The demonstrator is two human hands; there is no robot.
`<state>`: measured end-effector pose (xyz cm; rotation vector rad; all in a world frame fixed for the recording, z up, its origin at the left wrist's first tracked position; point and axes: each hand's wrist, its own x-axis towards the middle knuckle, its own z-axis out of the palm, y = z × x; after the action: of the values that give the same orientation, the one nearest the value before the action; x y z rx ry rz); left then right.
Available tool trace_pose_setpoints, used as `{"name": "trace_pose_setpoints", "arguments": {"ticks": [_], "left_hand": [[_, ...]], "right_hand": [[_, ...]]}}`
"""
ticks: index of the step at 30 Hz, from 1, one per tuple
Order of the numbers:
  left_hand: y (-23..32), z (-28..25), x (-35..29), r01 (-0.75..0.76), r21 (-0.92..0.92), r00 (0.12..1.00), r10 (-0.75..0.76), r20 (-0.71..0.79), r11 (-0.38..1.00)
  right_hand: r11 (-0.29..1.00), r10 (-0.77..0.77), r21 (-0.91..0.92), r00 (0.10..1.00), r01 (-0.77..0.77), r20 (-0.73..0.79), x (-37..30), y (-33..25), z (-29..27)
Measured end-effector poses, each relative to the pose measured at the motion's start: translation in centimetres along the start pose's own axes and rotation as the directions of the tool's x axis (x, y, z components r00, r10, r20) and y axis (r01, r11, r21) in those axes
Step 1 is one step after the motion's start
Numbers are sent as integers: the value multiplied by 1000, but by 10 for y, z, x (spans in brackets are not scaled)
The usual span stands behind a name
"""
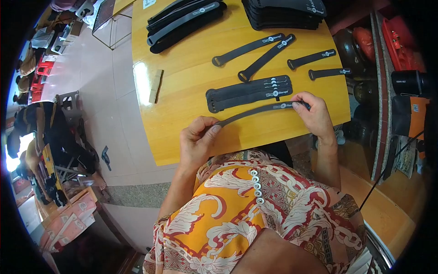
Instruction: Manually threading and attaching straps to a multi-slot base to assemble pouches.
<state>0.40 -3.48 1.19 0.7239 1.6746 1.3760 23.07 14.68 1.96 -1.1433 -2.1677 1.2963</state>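
Between my hands, just above the table's near edge, a black strap (255,111) with a pale printed patch is stretched in a slight bow. My left hand (199,137) pinches its left end between thumb and fingers. At the other end my right hand (314,113) grips the strap near its print. Directly beyond it lies a flat, overlapping row of similar straps (242,95). Two longer loose straps, one pointing up to the right (248,49) and one crossing near its tip (266,59), lie farther back. Two short straps (312,59) (328,73) rest at the right.
Thick piles of black straps stand at the far left (185,27) and far right (285,14) of the yellow wooden table (178,105). A small wooden block (156,86) lies near its left edge. Dark jars (349,50) stand beyond the right edge. Another person (59,137) sits off to the left.
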Motion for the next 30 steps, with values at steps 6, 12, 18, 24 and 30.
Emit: {"name": "trace_pose_setpoints", "arguments": {"ticks": [6,12,18,24,30], "left_hand": [[-8,0,8,6,22,999,-4,-47,1000],[-22,1,16,-130,249,964,181,-193,960],[-20,7,24,17,266,962,57,-267,964],[-22,7,22,-3,308,951,98,-293,951],[-18,8,22,5,332,951,99,-294,943]], "right_hand": [[997,68,43,997,-66,-29,9,4,2],[1000,-21,12,998,22,-64,16,13,7],[998,63,-14,994,-64,-87,18,15,9],[996,84,-5,993,-85,-81,24,12,11],[997,72,-9,991,-74,-108,25,13,13]]}}
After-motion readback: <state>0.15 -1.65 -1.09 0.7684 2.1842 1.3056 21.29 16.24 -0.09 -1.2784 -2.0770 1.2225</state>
